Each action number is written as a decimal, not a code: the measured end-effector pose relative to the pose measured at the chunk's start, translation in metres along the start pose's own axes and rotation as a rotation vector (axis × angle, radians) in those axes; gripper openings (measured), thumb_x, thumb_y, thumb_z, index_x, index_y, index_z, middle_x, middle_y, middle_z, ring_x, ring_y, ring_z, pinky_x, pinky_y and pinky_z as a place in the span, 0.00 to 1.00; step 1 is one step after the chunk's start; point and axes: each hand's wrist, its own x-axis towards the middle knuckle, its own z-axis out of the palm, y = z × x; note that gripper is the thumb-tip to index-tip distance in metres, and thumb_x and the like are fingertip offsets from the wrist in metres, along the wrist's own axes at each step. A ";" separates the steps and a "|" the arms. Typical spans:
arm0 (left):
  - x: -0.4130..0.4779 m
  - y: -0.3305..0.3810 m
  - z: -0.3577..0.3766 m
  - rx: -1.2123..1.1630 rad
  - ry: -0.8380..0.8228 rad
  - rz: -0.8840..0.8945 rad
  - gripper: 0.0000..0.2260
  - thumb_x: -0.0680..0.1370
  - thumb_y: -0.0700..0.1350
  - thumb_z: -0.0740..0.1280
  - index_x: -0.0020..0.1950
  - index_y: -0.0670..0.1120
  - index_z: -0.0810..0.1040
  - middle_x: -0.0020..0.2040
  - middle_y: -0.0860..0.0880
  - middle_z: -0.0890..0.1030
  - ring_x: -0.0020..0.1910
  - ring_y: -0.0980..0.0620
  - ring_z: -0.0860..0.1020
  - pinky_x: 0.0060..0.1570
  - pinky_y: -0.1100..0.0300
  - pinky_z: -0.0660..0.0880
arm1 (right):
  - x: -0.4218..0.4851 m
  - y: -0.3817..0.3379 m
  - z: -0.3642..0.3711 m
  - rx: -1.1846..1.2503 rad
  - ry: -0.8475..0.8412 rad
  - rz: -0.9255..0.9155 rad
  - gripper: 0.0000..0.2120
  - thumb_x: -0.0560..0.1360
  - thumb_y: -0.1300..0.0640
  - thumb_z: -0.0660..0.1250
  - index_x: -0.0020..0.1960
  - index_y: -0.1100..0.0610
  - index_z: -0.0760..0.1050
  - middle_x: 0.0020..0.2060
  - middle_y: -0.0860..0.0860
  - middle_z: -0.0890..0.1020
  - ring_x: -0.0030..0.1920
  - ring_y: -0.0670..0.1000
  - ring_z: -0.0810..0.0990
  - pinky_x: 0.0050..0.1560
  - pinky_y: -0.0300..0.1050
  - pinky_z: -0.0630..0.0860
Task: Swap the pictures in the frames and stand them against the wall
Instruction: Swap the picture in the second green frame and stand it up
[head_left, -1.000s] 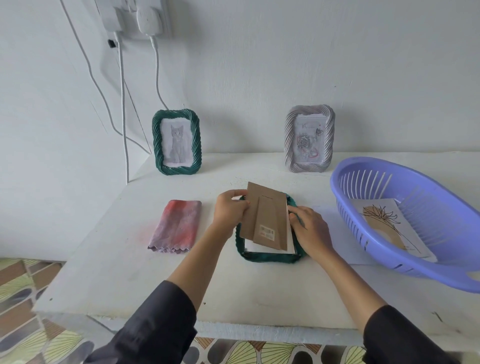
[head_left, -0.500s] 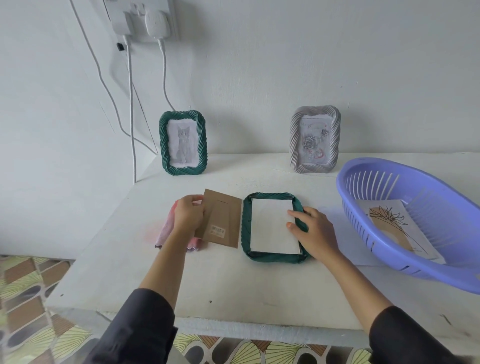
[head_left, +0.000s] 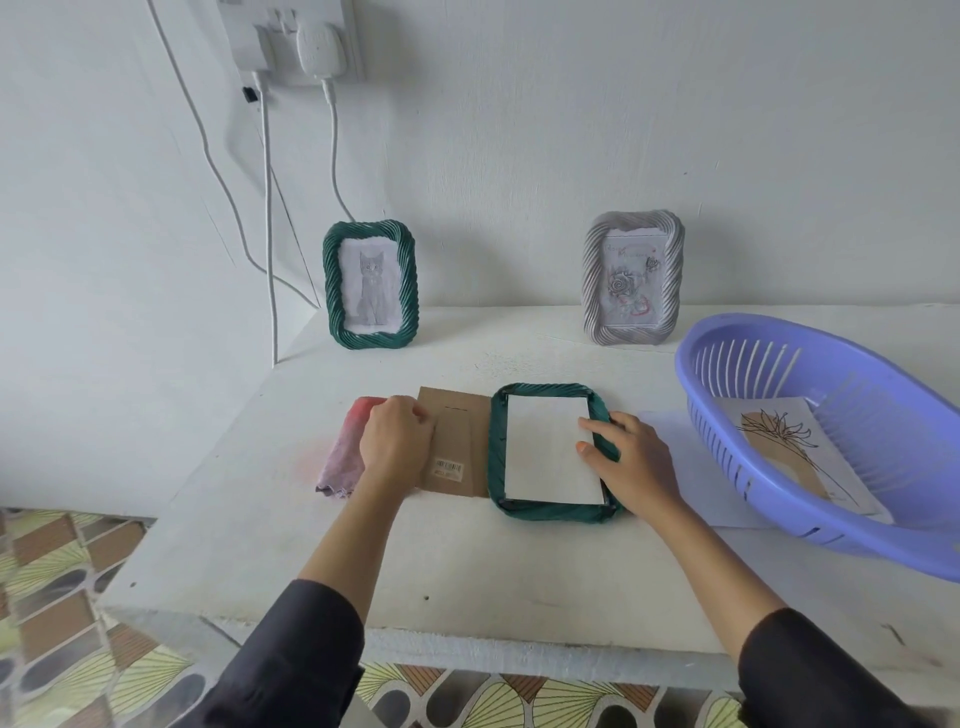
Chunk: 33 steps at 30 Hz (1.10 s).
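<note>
At 9 o'clock from right hand (head_left: 636, 462), picture (head_left: 545, 452) is lying in flat frame (head_left: 496, 452), long axis 12–6; fingers (head_left: 595, 428) resting loose, left hand (head_left: 397, 441) gripping backing (head_left: 460, 441).

One wide head-worn view looks forward and down, near over the table (head_left: 467, 571), facing the wall (head_left: 571, 130)

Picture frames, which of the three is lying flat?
The green frame that the right hand touches, face down, white paper showing; the cat frame and the grey frame stand upright against the wall.
</note>
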 end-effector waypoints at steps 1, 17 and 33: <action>0.000 -0.001 0.000 0.003 -0.013 0.001 0.09 0.74 0.41 0.63 0.49 0.45 0.82 0.47 0.46 0.83 0.42 0.47 0.78 0.35 0.59 0.69 | 0.000 0.000 0.000 -0.003 -0.002 0.001 0.17 0.76 0.50 0.63 0.64 0.47 0.73 0.66 0.50 0.70 0.69 0.50 0.65 0.67 0.45 0.60; -0.006 -0.018 -0.007 -0.006 -0.034 0.068 0.14 0.78 0.35 0.58 0.55 0.44 0.81 0.53 0.43 0.82 0.46 0.40 0.80 0.37 0.46 0.80 | 0.002 0.003 0.003 0.007 0.005 0.005 0.17 0.76 0.49 0.63 0.64 0.46 0.73 0.66 0.50 0.71 0.68 0.51 0.65 0.67 0.45 0.61; -0.045 0.052 0.042 0.363 -0.132 0.218 0.19 0.77 0.57 0.61 0.56 0.43 0.78 0.58 0.45 0.74 0.61 0.44 0.69 0.60 0.54 0.65 | 0.003 0.005 0.004 -0.011 0.009 0.000 0.18 0.76 0.47 0.61 0.65 0.45 0.72 0.67 0.50 0.70 0.69 0.50 0.65 0.68 0.46 0.62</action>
